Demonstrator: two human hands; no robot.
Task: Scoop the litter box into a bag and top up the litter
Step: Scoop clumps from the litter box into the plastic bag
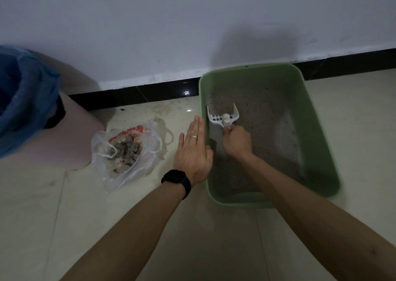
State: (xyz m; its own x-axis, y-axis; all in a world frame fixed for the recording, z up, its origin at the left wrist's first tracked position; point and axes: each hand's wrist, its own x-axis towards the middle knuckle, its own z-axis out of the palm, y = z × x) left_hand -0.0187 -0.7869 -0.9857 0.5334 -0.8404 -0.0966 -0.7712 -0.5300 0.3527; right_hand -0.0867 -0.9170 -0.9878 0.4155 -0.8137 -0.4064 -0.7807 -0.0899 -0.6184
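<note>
One green litter box point(319, 143) sits on the floor against the wall, grey litter point(267, 120) inside. The right hand point(236, 140) grips the handle of the one white scoop point(222, 116), low by the box's left wall. The left hand point(192, 152) is flat with straight fingers along that rim. One plastic bag point(120, 177) of clumps lies just left, beside one pink bin point(70, 130).

Green litter box point(235, 202) of grey litter point(267, 120), white scoop point(222, 116) inside; clump-filled bag point(120, 177) alongside.
</note>
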